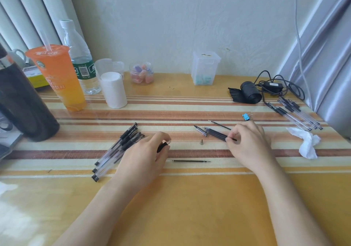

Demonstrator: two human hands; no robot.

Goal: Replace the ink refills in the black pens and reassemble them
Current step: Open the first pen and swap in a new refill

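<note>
My left hand (146,154) is closed around a pen barrel (163,146), whose black grip end pokes out past my fingers. Beside that hand, to the left, lies a pile of capped black pens (117,149). My right hand (247,141) pinches one thin refill at the near end of a small bunch of black refills (214,132). A pen cap (201,131) lies at the bunch's left end, and a small metal tip cone (201,142) sits just below it. One loose refill (191,161) lies between my hands, and another refill (218,124) lies further back.
A second group of clear pens (298,114) lies at the far right beside a crumpled tissue (305,143) and a blue binder clip (246,116). Along the back stand an orange drink cup (58,78), a water bottle (79,56), a white roll (113,90), jars, a black roll and cables.
</note>
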